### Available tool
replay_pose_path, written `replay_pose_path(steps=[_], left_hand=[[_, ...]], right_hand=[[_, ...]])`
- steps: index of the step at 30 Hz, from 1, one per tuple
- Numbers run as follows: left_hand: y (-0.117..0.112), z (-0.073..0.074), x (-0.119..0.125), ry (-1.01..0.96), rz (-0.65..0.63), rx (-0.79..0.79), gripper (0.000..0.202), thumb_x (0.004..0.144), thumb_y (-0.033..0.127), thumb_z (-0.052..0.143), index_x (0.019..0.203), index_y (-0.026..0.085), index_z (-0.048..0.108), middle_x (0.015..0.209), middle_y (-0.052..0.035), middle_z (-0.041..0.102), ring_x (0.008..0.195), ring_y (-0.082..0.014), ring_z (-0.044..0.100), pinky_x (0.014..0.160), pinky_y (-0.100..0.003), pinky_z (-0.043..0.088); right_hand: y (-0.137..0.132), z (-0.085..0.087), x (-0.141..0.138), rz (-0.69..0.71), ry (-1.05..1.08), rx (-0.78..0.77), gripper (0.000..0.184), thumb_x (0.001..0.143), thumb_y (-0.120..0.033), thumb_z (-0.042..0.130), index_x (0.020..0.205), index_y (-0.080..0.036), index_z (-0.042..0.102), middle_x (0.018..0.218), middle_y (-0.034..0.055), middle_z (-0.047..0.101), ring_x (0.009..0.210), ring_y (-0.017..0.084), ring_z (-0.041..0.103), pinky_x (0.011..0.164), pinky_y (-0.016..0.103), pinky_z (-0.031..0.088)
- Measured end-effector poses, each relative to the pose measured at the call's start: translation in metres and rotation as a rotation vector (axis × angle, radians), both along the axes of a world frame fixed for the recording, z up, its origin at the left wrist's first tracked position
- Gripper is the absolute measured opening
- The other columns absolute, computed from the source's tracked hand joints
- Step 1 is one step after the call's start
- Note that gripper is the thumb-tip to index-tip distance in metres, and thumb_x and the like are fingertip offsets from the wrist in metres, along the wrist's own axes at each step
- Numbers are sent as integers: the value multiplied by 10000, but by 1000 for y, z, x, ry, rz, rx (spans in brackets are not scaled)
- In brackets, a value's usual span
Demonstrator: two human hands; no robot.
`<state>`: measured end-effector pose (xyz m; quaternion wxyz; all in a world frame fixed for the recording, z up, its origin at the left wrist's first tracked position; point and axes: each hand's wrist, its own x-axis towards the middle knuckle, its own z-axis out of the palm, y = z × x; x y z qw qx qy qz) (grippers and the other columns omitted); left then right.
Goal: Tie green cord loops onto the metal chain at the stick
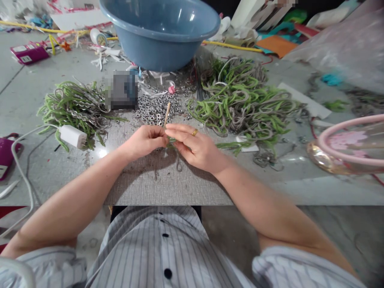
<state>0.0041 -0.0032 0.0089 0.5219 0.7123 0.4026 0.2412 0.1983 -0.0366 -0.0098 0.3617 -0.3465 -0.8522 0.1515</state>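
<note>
Close together above the table's front, both my hands work on a thin green and grey cord [172, 145], whose end loops down below the fingers. My left hand [146, 141] is closed in a pinch at the cord. My right hand [199, 149], with a ring on one finger, has its thumb and fingers closed around the cord from the other side. A slim wooden stick [167, 113] rises between the fingertips; which hand grips its lower end is hidden. Just beyond the fingers lie many small metal rings [150, 113].
A large blue basin [162, 54] stands at the back. Green and grey cords [240, 96] are heaped on the right, with another bundle [70, 102] on the left beside a white plug adapter [73, 136]. A pink-rimmed clear container [354, 146] sits at far right.
</note>
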Motion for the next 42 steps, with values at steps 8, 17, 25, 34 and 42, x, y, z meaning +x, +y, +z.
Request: replay_pose_path(steps=[8,17,25,34,42], left_hand=[[0,0,-1,72,-30,20,149,738,272,553,667,145,580,591,19,522,540,-79,447,539,-237,359],[2,-6,-5,514,-100,584,327,745,194,451,931,167,718,847,-56,692,765,-168,615,682,-281,456],[0,-5,-4,725,-142,568,368,765,211,439,989,219,731,949,-39,717,850,-195,649,692,-288,471],[-2,-3,-3,776,-159,590,282,747,274,478,919,207,692,907,-25,713,797,-195,638,589,-272,368],[-3,-3,-4,780,-179,600,263,784,264,467,918,206,685,943,-29,699,796,-180,638,558,-260,344]], right_hand=[[8,-12,1,-24,-2,46,217,944,-208,484,1102,-219,632,1052,57,721,969,178,682,848,337,558],[13,-9,7,-70,-71,4,115,911,-195,521,876,-196,631,794,25,709,712,155,636,658,269,456],[14,-9,6,-10,-218,-129,108,885,-208,537,904,-177,638,816,43,715,731,174,610,718,300,415],[13,-8,5,-10,-233,-189,99,882,-217,531,885,-188,626,812,39,710,730,174,596,727,307,396],[13,-7,5,-12,-224,-193,66,867,-203,554,860,-195,620,796,27,706,735,170,605,734,305,391]])
